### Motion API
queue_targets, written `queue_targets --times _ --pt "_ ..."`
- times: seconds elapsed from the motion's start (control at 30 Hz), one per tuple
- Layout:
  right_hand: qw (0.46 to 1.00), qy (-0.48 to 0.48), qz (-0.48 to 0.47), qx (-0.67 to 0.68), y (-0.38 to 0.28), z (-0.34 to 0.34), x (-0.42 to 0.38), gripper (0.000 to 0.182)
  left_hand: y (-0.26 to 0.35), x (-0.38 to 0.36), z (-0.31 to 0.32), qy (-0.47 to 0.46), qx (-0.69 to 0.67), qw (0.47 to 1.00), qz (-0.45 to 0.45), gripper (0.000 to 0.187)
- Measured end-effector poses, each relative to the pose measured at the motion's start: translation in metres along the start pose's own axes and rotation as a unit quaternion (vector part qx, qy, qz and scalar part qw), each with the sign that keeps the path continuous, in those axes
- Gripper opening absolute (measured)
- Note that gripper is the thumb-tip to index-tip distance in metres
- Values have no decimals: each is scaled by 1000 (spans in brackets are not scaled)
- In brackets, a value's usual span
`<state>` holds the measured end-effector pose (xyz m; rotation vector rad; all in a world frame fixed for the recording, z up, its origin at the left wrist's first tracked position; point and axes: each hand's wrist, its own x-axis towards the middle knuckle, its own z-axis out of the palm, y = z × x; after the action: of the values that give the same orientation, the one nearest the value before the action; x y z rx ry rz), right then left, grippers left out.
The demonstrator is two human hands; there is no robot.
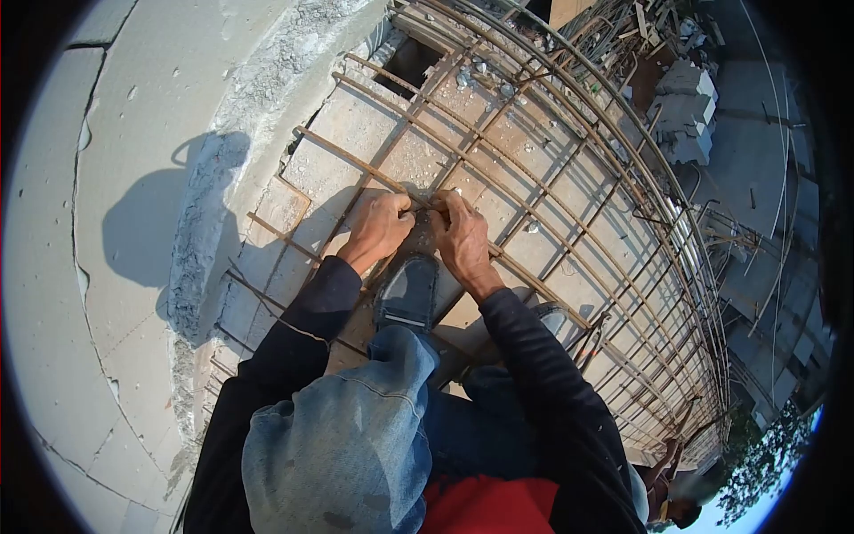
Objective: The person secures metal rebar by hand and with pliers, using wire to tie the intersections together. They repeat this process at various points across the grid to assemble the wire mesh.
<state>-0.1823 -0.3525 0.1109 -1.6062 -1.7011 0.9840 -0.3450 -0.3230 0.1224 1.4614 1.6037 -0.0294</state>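
My left hand [381, 230] is closed, its thumb and fingers pinched together beside a rusty rebar [351, 160]. Close to it on the right, my right hand [463, 238] has its fingers curled at the same crossing of the rebar grid [525, 200]. Whatever sits between the fingertips is too small and shaded to make out. Just below the hands, one dark shoe [407, 289] stands among the bars. To the right of my right forearm, a pair of pincers [594, 343] rests on the rebar.
A rough broken concrete edge [240, 116] and a grey wall [142, 178] run along the left. A dark square opening [411, 67] lies at the top. Rubble and concrete blocks [689, 107] are beyond the curved outer bars. Another person [663, 481] is at lower right.
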Motion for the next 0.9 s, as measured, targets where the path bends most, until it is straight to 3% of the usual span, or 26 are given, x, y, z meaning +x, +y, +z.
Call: queue_targets --times 0.2,0.3,0.37,0.53,0.6,0.63,0.67,0.73,0.8,0.87,0.9 --pt "999 -25 -8 -36 2 3 -1 15 7 -4 1 -4 18 1000 12 21" --pt "993 -27 -63 -94 -3 9 -2 14 11 -14 3 46 32 996 73 19" --pt "994 -19 -58 -93 -3 11 -2 14 17 -20 -9 41 108 984 134 17" --pt "990 25 -76 -112 6 22 -12 11 38 -19 -45 -28 137 957 255 15" --pt "990 55 -85 -103 -1 17 -12 12 63 -15 -63 -109 -34 980 165 13" --pt "991 42 -78 -103 -2 17 -14 11 74 -5 -68 -177 -101 977 65 10" --pt "992 30 -69 -104 -1 18 -15 10 75 9 -64 -179 -98 977 67 10" --pt "986 46 -94 -133 0 19 -15 13 74 34 -50 -213 -328 920 -24 11" --pt "978 59 -118 -164 6 20 -14 17 98 37 -40 -206 -274 939 -10 13" --pt "933 -46 -202 -294 15 24 -8 31 127 37 -21 -212 -90 973 31 17" --pt "916 -294 -12 -274 -15 4 4 35 139 36 -15 -226 43 971 62 19"
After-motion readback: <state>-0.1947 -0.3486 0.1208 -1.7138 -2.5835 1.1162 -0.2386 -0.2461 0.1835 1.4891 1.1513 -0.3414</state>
